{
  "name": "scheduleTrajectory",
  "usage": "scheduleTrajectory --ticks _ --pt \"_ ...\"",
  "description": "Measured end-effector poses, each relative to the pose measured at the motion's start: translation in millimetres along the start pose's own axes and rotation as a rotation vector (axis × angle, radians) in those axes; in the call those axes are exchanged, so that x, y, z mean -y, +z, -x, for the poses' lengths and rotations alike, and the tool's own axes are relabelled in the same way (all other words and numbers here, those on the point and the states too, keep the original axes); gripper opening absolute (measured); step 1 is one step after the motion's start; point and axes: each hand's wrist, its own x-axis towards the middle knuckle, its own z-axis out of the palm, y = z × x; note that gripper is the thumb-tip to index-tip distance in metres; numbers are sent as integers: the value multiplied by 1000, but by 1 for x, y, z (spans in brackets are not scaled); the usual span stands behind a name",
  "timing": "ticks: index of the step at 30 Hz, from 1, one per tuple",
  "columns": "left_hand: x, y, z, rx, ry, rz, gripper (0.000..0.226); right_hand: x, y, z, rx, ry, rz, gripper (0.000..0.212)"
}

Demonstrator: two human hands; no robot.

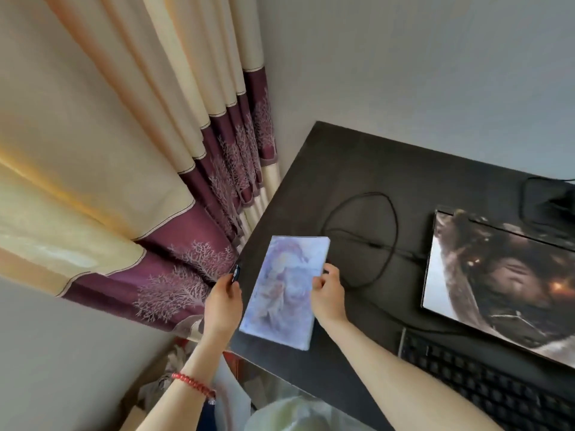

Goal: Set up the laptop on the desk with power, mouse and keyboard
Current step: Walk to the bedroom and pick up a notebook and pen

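A pale printed mouse pad [284, 290] lies on the left part of the dark desk [373, 169]. My right hand [328, 289] pinches its right edge. My left hand [222, 301] is at the desk's left edge, shut on a small dark object [235, 273]; what it is I cannot tell. The closed laptop [504, 284], with a picture on its lid, lies at the right. A black cable [361, 241] loops on the desk and runs to the laptop's left side. A black keyboard [485, 381] sits at the lower right.
A cream and purple curtain [130, 169] hangs close on the left of the desk. A grey wall stands behind it. Another black cable [535, 194] curls at the far right. A pale plastic bag [289, 412] and clutter lie below the desk's near edge.
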Motion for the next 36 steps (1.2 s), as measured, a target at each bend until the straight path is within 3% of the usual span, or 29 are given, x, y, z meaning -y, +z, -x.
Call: scheduleTrajectory --ticks 2,5,7,10,16,25,27,30,36 --pt "4 6 -24 75 20 -40 30 -6 5 -10 -27 -22 316 29" --pt "-1 24 -42 166 57 -88 26 -26 -11 -20 -56 -273 885 41" --pt "-4 36 -48 179 49 -109 29 -38 -21 -28 58 -379 1108 55" --pt "-5 53 -49 104 95 -194 29 -48 -30 -45 167 -420 1243 75" --pt "-12 69 -49 122 100 -265 31 -47 -61 -79 -67 -285 1199 71" --pt "-32 83 -40 137 315 -225 23 -29 -83 -113 -283 -9 964 30" --pt "-43 93 -28 226 358 -182 20 -25 -85 -116 -286 -43 1010 26" --pt "-60 115 -8 332 378 -210 21 -29 -88 -109 -180 -177 1067 36" --pt "-71 153 13 398 399 -379 30 -52 -96 -48 -198 -371 876 51"
